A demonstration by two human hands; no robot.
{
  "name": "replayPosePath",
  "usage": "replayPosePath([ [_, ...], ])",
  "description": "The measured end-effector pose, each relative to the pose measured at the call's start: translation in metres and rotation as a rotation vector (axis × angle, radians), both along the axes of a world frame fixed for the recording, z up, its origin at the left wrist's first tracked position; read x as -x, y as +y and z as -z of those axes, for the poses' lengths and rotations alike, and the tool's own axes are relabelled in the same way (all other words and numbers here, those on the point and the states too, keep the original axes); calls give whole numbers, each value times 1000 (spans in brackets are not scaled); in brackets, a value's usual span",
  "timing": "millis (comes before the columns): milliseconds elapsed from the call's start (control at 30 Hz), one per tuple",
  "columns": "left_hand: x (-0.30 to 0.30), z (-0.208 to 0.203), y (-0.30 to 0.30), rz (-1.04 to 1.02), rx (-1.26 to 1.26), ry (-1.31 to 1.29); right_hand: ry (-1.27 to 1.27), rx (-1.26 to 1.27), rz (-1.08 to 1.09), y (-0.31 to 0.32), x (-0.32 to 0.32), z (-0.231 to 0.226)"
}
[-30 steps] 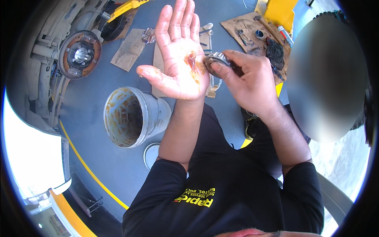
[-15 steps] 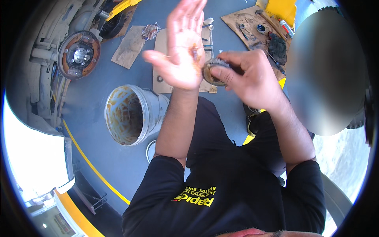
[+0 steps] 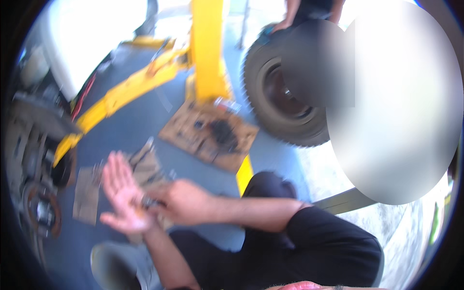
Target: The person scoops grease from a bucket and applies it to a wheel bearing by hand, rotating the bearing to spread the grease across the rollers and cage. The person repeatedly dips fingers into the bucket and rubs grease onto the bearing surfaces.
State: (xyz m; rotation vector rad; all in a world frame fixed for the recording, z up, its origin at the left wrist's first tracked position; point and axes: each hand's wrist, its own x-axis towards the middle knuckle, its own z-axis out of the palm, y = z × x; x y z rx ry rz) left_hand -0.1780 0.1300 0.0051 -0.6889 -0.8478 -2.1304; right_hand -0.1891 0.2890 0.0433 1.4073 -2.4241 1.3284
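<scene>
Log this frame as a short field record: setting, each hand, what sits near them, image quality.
setting: workshop floor, blue, with a yellow lift post
left hand: left hand open, palm up, fingers spread
right hand: right hand pressing a small dark part against the left palm; the part is too blurred to identify
near hands: cardboard sheet with dark parts on it, grey bucket below, tyre beyond
other person: hand on the tyre's top
image quality: motion blur throughout

Head-worn fisheye, seemingly tilted forward-down
</scene>
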Motion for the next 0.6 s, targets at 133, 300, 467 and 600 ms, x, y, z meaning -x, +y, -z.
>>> replayPosePath([
  [133, 3, -15, 6, -39, -78, 24, -269, 125, -75, 7, 12, -4],
  [300, -2, -18, -1, -84, -56, 13, -869, 305, -304, -5, 23, 17],
  [467, -8, -11, -9, -241, -8, -38, -976, 360, -255, -18, 21, 33],
  [600, -12, -5, -7, -321, 81, -81, -631, 267, -109, -22, 8, 27],
])
